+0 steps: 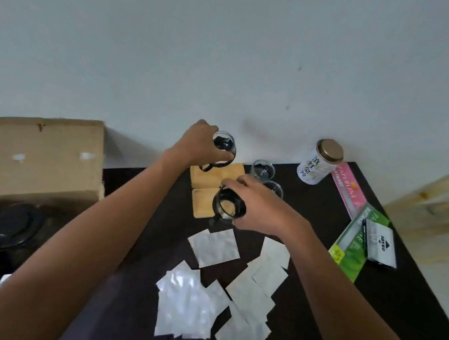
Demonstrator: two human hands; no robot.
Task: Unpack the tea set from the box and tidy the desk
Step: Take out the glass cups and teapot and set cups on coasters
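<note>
left hand (201,143): grip wrapped round glass cup (224,146), frame centre above wooden coasters (216,181) | right hand (258,210): grip closed round second glass cup (228,207) | risk: cups knocked together, slipped onto counter (410,311); box (46,158) at left.

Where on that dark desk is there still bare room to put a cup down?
Bare desk lies on the near right, below the green box, and between the cardboard box and wooden coasters. The silver sachets crowd the middle.
</note>
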